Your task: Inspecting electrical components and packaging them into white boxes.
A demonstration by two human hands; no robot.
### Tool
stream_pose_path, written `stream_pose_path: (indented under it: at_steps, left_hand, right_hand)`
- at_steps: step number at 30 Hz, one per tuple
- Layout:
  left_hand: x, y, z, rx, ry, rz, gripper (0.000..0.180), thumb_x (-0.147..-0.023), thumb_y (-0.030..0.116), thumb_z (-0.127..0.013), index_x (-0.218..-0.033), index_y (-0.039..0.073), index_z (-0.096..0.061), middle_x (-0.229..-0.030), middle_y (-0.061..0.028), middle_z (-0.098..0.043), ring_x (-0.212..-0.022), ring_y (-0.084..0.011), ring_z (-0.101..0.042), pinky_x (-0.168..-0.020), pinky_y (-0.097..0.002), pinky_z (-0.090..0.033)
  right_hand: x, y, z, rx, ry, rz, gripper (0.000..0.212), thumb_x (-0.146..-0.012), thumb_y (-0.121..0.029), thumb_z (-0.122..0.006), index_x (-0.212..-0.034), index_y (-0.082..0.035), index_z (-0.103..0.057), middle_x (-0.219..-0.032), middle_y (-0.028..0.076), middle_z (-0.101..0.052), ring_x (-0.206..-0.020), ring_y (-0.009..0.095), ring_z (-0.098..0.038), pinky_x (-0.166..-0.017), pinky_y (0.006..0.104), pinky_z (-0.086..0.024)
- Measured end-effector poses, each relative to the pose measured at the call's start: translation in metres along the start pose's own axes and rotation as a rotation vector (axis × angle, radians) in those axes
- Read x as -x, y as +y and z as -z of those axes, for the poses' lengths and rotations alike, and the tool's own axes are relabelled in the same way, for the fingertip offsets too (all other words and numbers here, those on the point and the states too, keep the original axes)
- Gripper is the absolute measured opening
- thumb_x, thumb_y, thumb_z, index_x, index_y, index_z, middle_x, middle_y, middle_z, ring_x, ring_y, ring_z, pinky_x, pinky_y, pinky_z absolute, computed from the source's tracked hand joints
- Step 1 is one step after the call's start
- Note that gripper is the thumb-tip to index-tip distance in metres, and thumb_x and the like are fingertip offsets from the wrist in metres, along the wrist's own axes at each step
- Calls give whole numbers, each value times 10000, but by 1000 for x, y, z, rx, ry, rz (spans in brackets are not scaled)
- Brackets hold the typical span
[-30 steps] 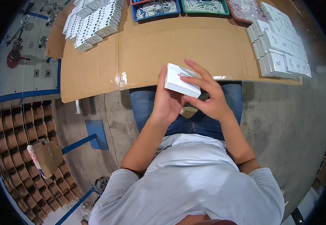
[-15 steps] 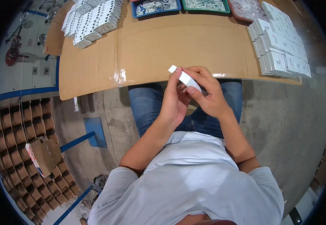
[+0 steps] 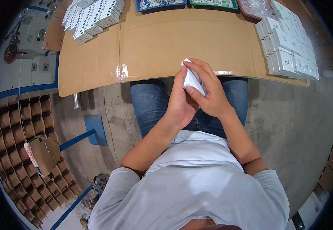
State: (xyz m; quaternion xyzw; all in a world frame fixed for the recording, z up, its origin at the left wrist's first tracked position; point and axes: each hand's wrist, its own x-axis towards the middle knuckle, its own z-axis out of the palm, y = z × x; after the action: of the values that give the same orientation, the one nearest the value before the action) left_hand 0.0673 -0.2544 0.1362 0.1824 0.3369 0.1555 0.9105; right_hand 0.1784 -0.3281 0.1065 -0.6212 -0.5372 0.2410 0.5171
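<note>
A small white box (image 3: 193, 82) is held between my two hands, just off the near edge of the cardboard-covered table (image 3: 155, 46) and above my lap. My left hand (image 3: 181, 100) presses against its left side, the thumb near the top end. Along the right side, my right hand (image 3: 211, 92) wraps its fingers over the upper part, its thumb on the lower part. The far end of the box looks closed, though the fingers cover part of it.
White boxes with dark marks (image 3: 93, 19) stand in rows at the far left. More white boxes (image 3: 289, 53) are stacked at the right. Along the back are a blue tray (image 3: 160, 7) and a green tray (image 3: 214, 5) of small parts, plus a brownish tray (image 3: 249, 16) with clear plastic bags.
The flap that stuck out at the far end of the box no longer shows. My hands have closed in around the box, and it has turned more upright in view.
</note>
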Motion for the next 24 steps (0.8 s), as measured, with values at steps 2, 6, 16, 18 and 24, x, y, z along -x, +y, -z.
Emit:
stream_pose_path:
  at_steps: [2,6,16,18,24]
  left_hand:
    - [-1,0,4,13,-23,-16,454,-1036,453,-468,-1371,148,-498,-1256,-50,-587,-1156,-198,-597,-985,-380,-494]
    - [-10,-4,11,-349,-37,-548,714,-931,250,-682,-1521,91,-314,-1408,-153,-495,-1287,-245,-518,-1074,-376,-433]
    - [-17,18,30,-557,-385,-556,975,-866,338,-695,-1625,82,-138,-1657,-134,-212,-1525,-276,-248,-1213,-446,-249]
    - [-12,19,27,-267,-244,-288,801,-972,559,-508,-1580,88,-283,-1560,-111,-383,-1384,-249,-450,-1136,-415,-372]
    - [-5,12,4,-252,-62,-17,591,-1054,593,-364,-1391,123,-484,-1258,-57,-606,-1154,-205,-626,-946,-380,-540]
  right_hand:
    - [0,2,0,13,7,17,678,-916,-283,-652,-1497,-14,-429,-1499,215,-454,-1369,347,-474,-1136,411,-359]
    - [1,5,5,-308,110,-10,703,-923,-261,-701,-1524,-46,-405,-1519,173,-442,-1413,316,-433,-1119,412,-400]
    - [3,4,9,-475,106,-46,701,-927,-232,-719,-1522,-21,-415,-1495,146,-457,-1350,250,-484,-1107,392,-411]
    - [1,4,15,-354,123,-5,703,-907,-229,-736,-1512,-29,-439,-1493,157,-454,-1330,268,-502,-1103,403,-416]
    - [1,3,10,33,24,143,684,-832,-257,-773,-1448,-83,-531,-1475,194,-469,-1302,372,-518,-1082,445,-440]
